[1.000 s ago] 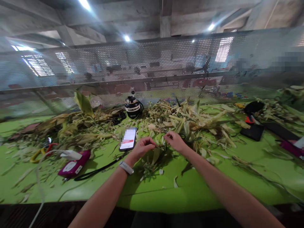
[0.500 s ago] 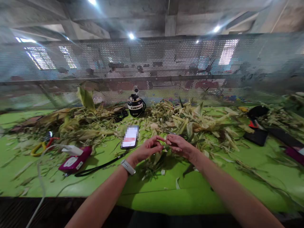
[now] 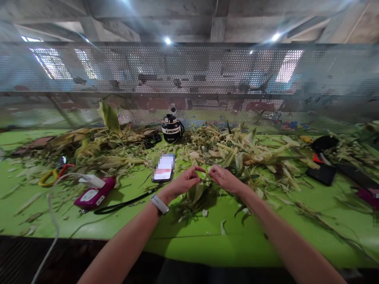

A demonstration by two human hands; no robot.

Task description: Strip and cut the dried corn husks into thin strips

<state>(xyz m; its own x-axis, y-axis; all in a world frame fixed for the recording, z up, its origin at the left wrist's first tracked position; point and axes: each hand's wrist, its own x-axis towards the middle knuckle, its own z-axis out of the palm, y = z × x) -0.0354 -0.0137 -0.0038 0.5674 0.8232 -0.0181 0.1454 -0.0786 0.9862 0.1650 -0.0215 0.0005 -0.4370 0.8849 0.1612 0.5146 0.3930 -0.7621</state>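
Observation:
My left hand point(image 3: 187, 181), with a pale watch band point(image 3: 159, 204) on its wrist, is held above the green table with the fingers bent and the thumb near the forefinger. Close by on the right, my right hand point(image 3: 225, 179) has its fingers curled and pressed together, its tips facing the left hand's. A thin pale bit may lie between the fingertips, too small to make out. Beneath the hands lies a small heap of green husk leaves and plant scraps point(image 3: 192, 203). A larger pile of corn husks point(image 3: 237, 152) spreads just beyond the right hand.
A phone point(image 3: 164, 167) lies left of my hands, near a magenta power block point(image 3: 94, 193) with a white plug and cable. Yellow-handled scissors point(image 3: 49, 178) lie farther left. A black jug point(image 3: 172, 129) stands before the perforated metal screen point(image 3: 195, 71). Dark flat devices point(image 3: 321, 173) lie right.
The fingertips of my two hands have come slightly apart, and the right hand's fingers are more curled. The whole view has shifted a little. Table objects stay in place.

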